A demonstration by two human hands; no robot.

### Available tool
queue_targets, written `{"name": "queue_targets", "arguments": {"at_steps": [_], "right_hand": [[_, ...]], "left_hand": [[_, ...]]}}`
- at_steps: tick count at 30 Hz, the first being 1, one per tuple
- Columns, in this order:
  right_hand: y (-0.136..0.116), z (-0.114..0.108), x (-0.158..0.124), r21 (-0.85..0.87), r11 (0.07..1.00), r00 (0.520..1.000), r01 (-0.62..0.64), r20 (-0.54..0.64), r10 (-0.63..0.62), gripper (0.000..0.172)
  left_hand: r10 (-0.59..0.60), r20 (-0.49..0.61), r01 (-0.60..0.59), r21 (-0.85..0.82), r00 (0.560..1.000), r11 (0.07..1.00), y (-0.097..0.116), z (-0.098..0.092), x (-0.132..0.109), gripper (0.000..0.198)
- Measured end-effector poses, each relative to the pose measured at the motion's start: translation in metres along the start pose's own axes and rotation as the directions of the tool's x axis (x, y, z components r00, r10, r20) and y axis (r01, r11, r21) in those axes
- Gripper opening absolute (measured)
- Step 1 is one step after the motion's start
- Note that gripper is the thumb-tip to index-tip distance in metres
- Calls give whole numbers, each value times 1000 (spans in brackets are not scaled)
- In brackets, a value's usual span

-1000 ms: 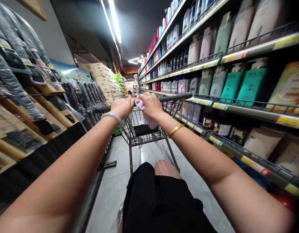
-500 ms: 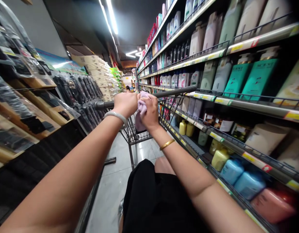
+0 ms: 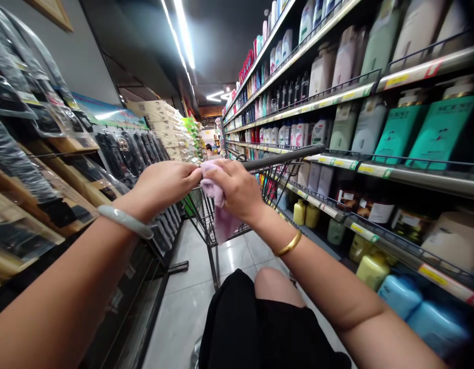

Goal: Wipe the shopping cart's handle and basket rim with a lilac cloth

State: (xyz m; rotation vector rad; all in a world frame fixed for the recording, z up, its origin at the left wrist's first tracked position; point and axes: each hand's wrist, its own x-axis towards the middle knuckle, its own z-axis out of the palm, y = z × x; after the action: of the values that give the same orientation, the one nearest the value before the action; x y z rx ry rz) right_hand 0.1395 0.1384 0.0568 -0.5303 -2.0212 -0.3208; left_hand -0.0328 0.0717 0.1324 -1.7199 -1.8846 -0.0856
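A lilac cloth (image 3: 226, 224) is bunched in my right hand (image 3: 240, 188), pressed over the dark handle bar (image 3: 283, 156) of a shopping cart, its loose end hanging below. My left hand (image 3: 165, 182) is closed over the left end of the same bar, its thumb close to the cloth. The fingers curl out of sight on the far side. Beneath and beyond the hands is the cart's wire basket (image 3: 273, 184), partly hidden by them.
Shelves of shampoo and lotion bottles (image 3: 440, 128) line the right side, close to the cart. On the left hang packaged goods (image 3: 33, 189) on a rack. Stacked cartons (image 3: 160, 123) stand farther along the aisle, over a tiled floor (image 3: 183, 302).
My left hand has moved left along the bar and now covers its left end. The right hand and cloth remain on the bar, appearing nearer; more cloth hangs in view.
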Motion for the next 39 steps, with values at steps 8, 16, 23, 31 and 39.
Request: {"name": "queue_targets", "arguments": {"at_steps": [8,16,23,31,39], "right_hand": [[8,-18,40,-37,987,987,-157,9,158,22],[35,-45,56,-121,962,940,-244,214,265,21],[17,-59,50,-16,982,957,-186,222,185,22],[58,-91,48,-273,918,866,-289,335,372,25],[79,-114,55,-72,973,771,-221,598,220,17]], "left_hand": [[-102,-90,95,-84,991,992,14,-3,-4,50],[26,-193,-128,-535,981,835,22,-5,0,48],[-79,-269,-106,-610,960,785,45,18,-3,41],[39,-401,-309,-635,915,708,77,8,-18,45],[165,-453,-469,-719,876,513,82,13,-15,40]]}}
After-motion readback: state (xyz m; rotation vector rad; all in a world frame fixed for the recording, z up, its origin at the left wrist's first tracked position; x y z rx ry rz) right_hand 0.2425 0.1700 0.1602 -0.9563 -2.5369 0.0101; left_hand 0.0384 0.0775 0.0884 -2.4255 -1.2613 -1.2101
